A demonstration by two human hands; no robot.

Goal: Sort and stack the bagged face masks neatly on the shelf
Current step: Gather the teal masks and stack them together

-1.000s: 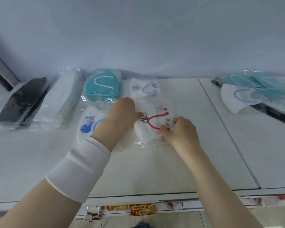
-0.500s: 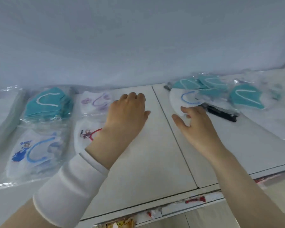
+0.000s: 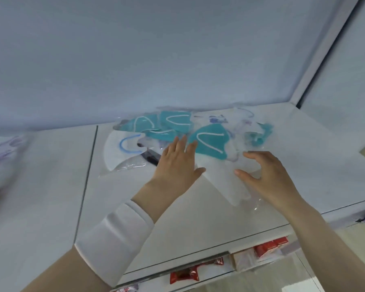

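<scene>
A: What's the surface?
B: White shelf, pale blue wall behind. A seam runs front to back, just left of the pile.
A: Where are the bagged masks?
B: Loose heap at the back, right of the seam. Several teal masks w/ white loops overlap in the middle. A white mask w/ blue loop lies at the heap's left edge. A plain white bagged mask sticks out toward the front. A black item pokes out from under the heap; can't tell what it is.
A: Left hand?
B: Left hand is flat, fingers straight, tips at the front teal mask. Grip wide, holds nothing. White sleeve on the forearm.
A: Right hand?
B: Right hand is over the plain white bagged mask, fingers loosely curved, thumb out. Grip wide; can't tell if it's touching the bag.
A: Anything else?
B: Blurred bag w/ purple print at far left. Red packets on the shelf below.
</scene>
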